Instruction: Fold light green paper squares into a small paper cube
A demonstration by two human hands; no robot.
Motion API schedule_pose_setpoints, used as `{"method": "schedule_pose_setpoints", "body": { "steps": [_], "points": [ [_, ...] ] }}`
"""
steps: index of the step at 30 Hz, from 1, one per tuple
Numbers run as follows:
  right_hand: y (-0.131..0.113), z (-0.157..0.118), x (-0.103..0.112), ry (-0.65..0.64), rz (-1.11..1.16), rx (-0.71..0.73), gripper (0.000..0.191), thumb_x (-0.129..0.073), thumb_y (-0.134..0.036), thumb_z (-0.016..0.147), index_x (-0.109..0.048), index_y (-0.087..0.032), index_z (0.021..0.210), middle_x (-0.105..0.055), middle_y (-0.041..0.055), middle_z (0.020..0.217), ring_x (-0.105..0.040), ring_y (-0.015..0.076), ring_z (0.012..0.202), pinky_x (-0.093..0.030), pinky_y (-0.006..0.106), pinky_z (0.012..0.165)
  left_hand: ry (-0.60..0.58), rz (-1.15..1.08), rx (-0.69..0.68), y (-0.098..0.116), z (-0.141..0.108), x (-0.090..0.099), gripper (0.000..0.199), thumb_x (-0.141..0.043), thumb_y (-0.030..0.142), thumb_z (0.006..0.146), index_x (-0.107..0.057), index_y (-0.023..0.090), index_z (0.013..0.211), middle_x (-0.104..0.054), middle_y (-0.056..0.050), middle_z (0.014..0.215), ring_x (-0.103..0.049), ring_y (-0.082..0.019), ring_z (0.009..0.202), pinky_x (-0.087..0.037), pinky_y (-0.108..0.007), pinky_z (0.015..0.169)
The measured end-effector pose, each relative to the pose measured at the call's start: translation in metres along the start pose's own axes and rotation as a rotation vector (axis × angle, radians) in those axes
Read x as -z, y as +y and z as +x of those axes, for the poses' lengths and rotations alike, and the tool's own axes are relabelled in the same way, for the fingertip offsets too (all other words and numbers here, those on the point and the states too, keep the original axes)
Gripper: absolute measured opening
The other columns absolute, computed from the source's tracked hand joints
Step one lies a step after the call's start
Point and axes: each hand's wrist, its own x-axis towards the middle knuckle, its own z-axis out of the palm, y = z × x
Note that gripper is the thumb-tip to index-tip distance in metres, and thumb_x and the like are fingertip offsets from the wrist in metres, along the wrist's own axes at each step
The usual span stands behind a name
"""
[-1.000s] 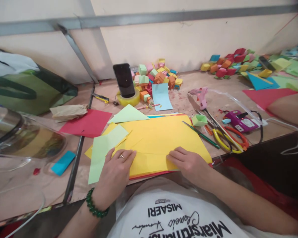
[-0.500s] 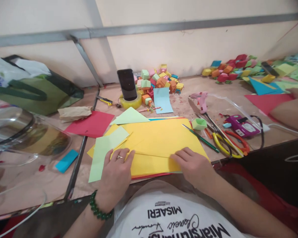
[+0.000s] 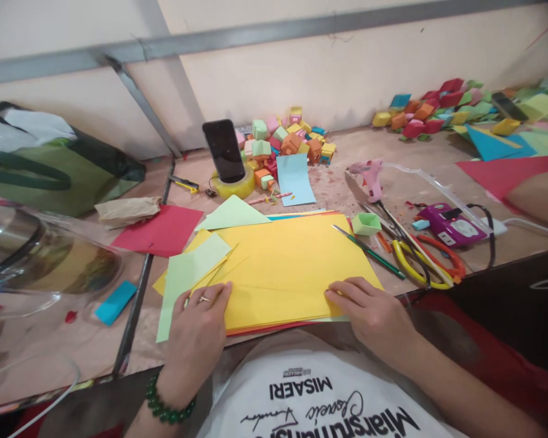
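Note:
A large yellow paper stack [image 3: 283, 255] lies in front of me, with a faint line across its lower part between my hands. My left hand [image 3: 201, 322], wearing a ring and a green bead bracelet [image 3: 167, 407], rests its outstretched fingers at the stack's left side, over a light green sheet [image 3: 182, 274]. On the right, the fingers of my right hand [image 3: 372, 307] lie close together on the yellow paper; its thumb is mostly hidden. Red and green edges show beneath the stack.
Behind the stack are a phone [image 3: 224, 151] on a tape roll [image 3: 235, 184] and folded paper pieces [image 3: 296, 143]. On the right lie scissors [image 3: 406, 267], a pink glue gun [image 3: 369, 176] and another person's arm [image 3: 536, 188]. A glass jug [image 3: 73, 261] stands left.
My hands have moved apart along the yellow paper, the left one leftward and the right one slightly right. The line between them looks fainter. The view has shifted a little.

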Motion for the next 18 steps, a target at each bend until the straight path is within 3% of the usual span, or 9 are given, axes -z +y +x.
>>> {"method": "schedule_pose_setpoints", "body": {
  "steps": [4, 6, 8, 10, 13, 15, 18],
  "points": [
    [-0.01, 0.008, 0.021, 0.07, -0.085, -0.022, 0.036, -0.037, 0.001, 0.083, -0.068, -0.017, 0.089, -0.071, 0.0066, 0.089, -0.058, 0.0179, 0.081, -0.049, 0.028, 0.065, -0.047, 0.028, 0.012, -0.002, -0.001, -0.003, 0.038, -0.042, 0.006, 0.081, -0.067, 0.014, 0.107, -0.07, -0.013, 0.101, -0.061, -0.028, 0.091, -0.038, -0.048, 0.087],
    [-0.02, 0.023, 0.026, 0.114, -0.085, -0.022, 0.035, -0.037, 0.002, 0.083, -0.067, -0.017, 0.08, -0.069, 0.0065, 0.08, -0.057, 0.0172, 0.074, -0.047, 0.027, 0.06, -0.043, 0.041, 0.017, 0.004, 0.003, -0.004, 0.038, -0.043, 0.006, 0.081, -0.066, 0.013, 0.109, -0.069, -0.015, 0.104, -0.06, -0.029, 0.093, -0.038, -0.049, 0.088],
    [-0.031, 0.041, 0.024, 0.188, -0.046, 0.05, 0.035, -0.036, 0.001, 0.084, -0.066, -0.016, 0.08, -0.068, 0.0078, 0.079, -0.056, 0.0172, 0.076, -0.048, 0.027, 0.065, -0.032, 0.017, -0.005, 0.016, 0.01, -0.006, 0.042, -0.045, 0.006, 0.08, -0.063, 0.015, 0.117, -0.066, -0.015, 0.111, -0.058, -0.029, 0.099, -0.038, -0.049, 0.091],
    [-0.039, 0.055, 0.012, 0.147, -0.003, 0.158, 0.034, -0.036, -0.003, 0.086, -0.066, -0.014, 0.099, -0.068, 0.0108, 0.092, -0.056, 0.0196, 0.089, -0.049, 0.031, 0.075, -0.034, -0.04, -0.086, 0.03, 0.017, -0.006, 0.047, -0.046, 0.006, 0.08, -0.059, 0.018, 0.124, -0.064, -0.014, 0.118, -0.057, -0.028, 0.103, -0.037, -0.047, 0.093],
    [-0.037, 0.056, -0.013, -0.031, 0.055, 0.171, 0.027, -0.044, -0.008, 0.086, -0.064, -0.011, 0.103, -0.066, 0.0137, 0.101, -0.055, 0.0222, 0.096, -0.05, 0.035, 0.08, -0.033, -0.079, -0.152, 0.042, 0.024, -0.001, 0.043, -0.044, 0.004, 0.078, -0.065, 0.017, 0.113, -0.068, -0.011, 0.106, -0.06, -0.024, 0.091, -0.041, -0.042, 0.087],
    [-0.027, 0.043, -0.022, -0.113, 0.062, 0.108, 0.027, -0.049, -0.007, 0.084, -0.064, -0.014, 0.105, -0.065, 0.0126, 0.104, -0.054, 0.0219, 0.099, -0.05, 0.036, 0.082, 0.011, -0.059, -0.109, 0.036, 0.024, 0.005, 0.042, -0.041, 0.002, 0.077, -0.068, 0.018, 0.104, -0.07, -0.01, 0.097, -0.061, -0.023, 0.085, -0.042, -0.041, 0.082],
    [-0.009, 0.021, -0.015, -0.093, 0.051, 0.02, 0.032, -0.049, -0.003, 0.081, -0.065, -0.017, 0.104, -0.066, 0.0104, 0.107, -0.056, 0.0212, 0.097, -0.051, 0.034, 0.079, 0.045, 0.006, -0.03, 0.009, 0.015, 0.01, 0.04, -0.039, 0.002, 0.078, -0.069, 0.02, 0.097, -0.071, -0.009, 0.093, -0.062, -0.024, 0.082, -0.043, -0.041, 0.077]
  ]
}}
